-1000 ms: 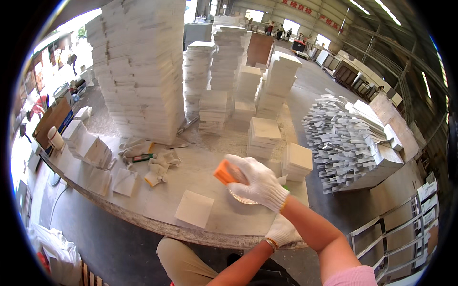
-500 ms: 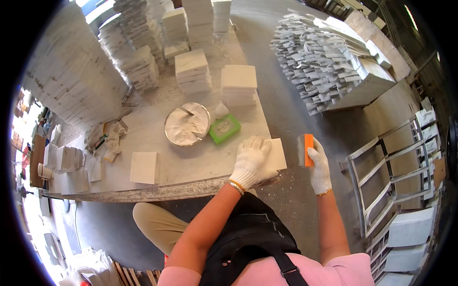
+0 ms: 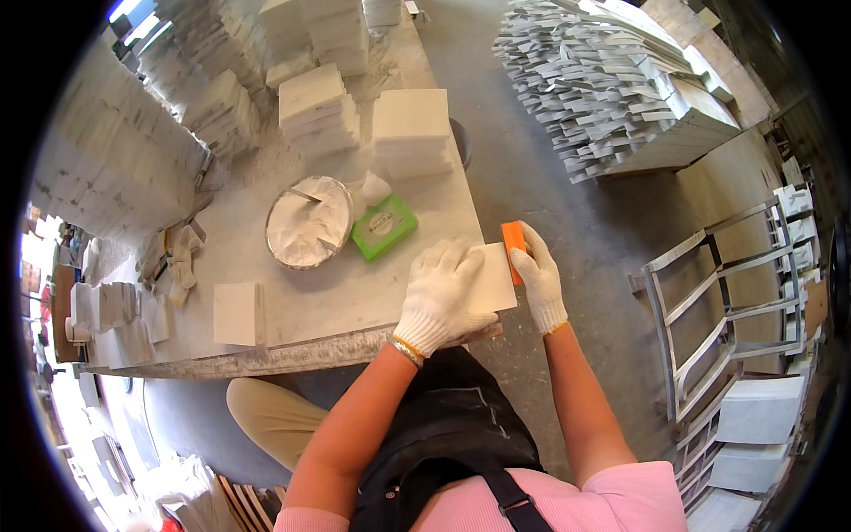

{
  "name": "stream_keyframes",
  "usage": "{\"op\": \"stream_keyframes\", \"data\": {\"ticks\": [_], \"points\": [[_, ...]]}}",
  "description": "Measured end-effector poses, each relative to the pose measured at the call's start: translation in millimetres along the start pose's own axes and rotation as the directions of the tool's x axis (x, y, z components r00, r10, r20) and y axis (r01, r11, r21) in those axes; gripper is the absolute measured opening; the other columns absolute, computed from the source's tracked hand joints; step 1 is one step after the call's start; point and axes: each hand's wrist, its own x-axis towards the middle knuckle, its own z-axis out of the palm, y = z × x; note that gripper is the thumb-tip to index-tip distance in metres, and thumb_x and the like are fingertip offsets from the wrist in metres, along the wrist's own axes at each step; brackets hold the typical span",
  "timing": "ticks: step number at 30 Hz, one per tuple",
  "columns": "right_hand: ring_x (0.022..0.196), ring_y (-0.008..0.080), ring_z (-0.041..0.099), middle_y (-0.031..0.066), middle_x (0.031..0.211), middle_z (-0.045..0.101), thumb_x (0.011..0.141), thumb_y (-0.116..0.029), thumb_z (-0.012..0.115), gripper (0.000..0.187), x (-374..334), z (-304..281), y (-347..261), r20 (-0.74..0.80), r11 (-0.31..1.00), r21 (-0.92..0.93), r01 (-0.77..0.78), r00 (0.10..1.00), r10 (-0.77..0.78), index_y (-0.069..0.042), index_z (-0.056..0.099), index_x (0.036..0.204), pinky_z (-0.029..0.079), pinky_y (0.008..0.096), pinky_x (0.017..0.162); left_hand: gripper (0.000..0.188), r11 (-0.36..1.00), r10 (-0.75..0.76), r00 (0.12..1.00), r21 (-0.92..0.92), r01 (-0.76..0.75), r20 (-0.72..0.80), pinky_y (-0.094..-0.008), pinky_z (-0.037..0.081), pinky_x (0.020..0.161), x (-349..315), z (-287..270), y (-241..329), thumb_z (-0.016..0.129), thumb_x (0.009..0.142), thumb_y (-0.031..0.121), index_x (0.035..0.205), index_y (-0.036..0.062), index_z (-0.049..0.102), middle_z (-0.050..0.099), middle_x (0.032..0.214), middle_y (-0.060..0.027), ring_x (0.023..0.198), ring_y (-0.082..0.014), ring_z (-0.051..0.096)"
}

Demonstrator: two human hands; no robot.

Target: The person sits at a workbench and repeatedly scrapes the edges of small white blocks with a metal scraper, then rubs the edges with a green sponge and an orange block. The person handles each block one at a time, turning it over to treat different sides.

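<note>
Right hand [image 3: 540, 282]: gloved fingers clamped on orange block [image 3: 514, 254], just off the table's right edge; block stands against the outer edge of the tile [image 3: 496, 279]. Left hand [image 3: 443, 288]: gloved, fingers close together, laid over the tile; can't tell if they grip it. Tile is at the near right corner of the table [image 3: 355, 306], its outer part jutting past the right edge. Green box [image 3: 385, 228] lies farther in from that corner, white lump [image 3: 376, 188] just beyond it. Bowl [image 3: 288, 264] of white stuff sits just left of the box, tools stuck in. Second tile [image 3: 236, 314] near the front edge, left of the bowl. Low stack [image 3: 410, 129] by the right edge, beyond the box. Tall stack [image 3: 115, 160] toward the far left. On the floor, right of the table: slab pile [image 3: 594, 89], metal rack [image 3: 732, 313].
</note>
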Motion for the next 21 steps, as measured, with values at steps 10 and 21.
{"op": "stream_keyframes", "data": {"ticks": [10,21], "points": [[0.116,0.0169,0.059,0.0116,0.132,0.061,0.095,-0.022,0.067,0.065,-19.3,4.0,-26.3,0.045,0.993,0.035,0.115,0.992,-0.117,0.003,0.045,0.150,0.045,0.0317,0.104,0.074,1.000,-0.006,1.000,-0.023,0.006,-0.022,-0.0487,0.041,0.106,-1.0,2.3,-5.7,0.082,0.057,0.039,0.119,0.0062,0.059,0.055,0.130,-0.0136,0.127,-0.0345,0.049],[0.114,0.0161,0.060,0.0111,0.128,0.063,0.096,-0.022,0.066,0.059,-21.9,7.0,-30.0,0.001,0.992,0.036,0.123,0.992,-0.123,-0.001,0.049,0.148,0.047,0.0310,0.102,0.075,1.000,0.000,1.000,-0.021,0.000,0.006,-0.0488,0.040,0.107,-0.5,8.6,-10.0,0.082,0.059,0.040,0.122,0.0070,0.059,0.054,0.132,-0.0151,0.127,-0.0349,0.049]]}}
